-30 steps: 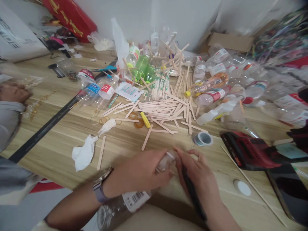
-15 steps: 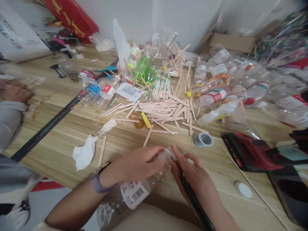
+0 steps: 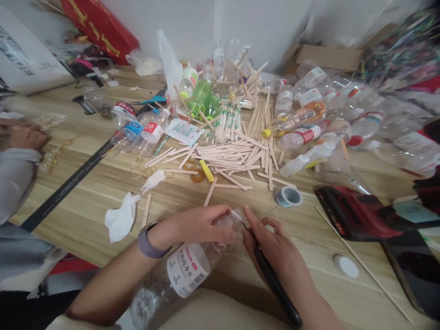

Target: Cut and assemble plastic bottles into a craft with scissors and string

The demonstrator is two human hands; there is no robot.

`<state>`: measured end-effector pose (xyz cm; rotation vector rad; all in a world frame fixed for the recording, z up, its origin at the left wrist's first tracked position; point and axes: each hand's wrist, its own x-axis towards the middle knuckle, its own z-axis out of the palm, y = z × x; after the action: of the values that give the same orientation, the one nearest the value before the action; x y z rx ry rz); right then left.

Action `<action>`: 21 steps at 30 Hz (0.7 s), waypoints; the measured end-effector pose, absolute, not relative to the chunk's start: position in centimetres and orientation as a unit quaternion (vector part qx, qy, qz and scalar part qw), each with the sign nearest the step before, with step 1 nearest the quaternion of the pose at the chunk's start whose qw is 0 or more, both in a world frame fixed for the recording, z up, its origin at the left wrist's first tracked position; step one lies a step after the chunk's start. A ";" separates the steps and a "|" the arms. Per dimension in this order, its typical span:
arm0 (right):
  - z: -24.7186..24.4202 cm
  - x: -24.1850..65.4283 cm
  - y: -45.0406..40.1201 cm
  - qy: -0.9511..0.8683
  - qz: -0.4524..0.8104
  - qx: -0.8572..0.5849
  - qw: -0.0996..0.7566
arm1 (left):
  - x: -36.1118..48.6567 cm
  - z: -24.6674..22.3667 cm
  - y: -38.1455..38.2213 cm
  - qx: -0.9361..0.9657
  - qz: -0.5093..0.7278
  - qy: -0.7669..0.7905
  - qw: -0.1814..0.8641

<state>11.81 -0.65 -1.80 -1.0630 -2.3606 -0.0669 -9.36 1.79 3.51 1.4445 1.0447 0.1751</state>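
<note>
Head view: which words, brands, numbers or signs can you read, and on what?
"饮用纯净水": white label of bottle in left hand.
Perhaps "纯": red-labelled bottle.
Too blurred or small: letters on white bag, gold characters on red item, other labels.

The near bottle (image 3: pixel 147 300) is clear, glossy plastic; the tool (image 3: pixel 275 285) has a smooth black handle with a slight sheen. Matt, pale wooden sticks (image 3: pixel 233 158) lie on a smooth, wood-grained table (image 3: pixel 85 211). On the left is crumpled, matt white tissue (image 3: pixel 121 217); far right, dull brown cardboard (image 3: pixel 328 57); near right, a glossy dark phone (image 3: pixel 414 270).
</note>
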 end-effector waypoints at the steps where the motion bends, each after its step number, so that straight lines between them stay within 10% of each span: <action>1: -1.9 11.8 -0.6 -0.877 -0.028 -0.392 0.275 | -9.3 3.6 1.8 0.635 0.072 0.457 0.619; 21: -1.6 12.1 -1.3 -0.875 0.026 -0.404 0.266 | -8.5 3.2 0.9 0.715 0.061 0.475 0.509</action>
<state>12.10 -1.31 -1.64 -1.0900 -2.3627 0.0689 -8.49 0.87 3.15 1.7214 1.1453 0.1477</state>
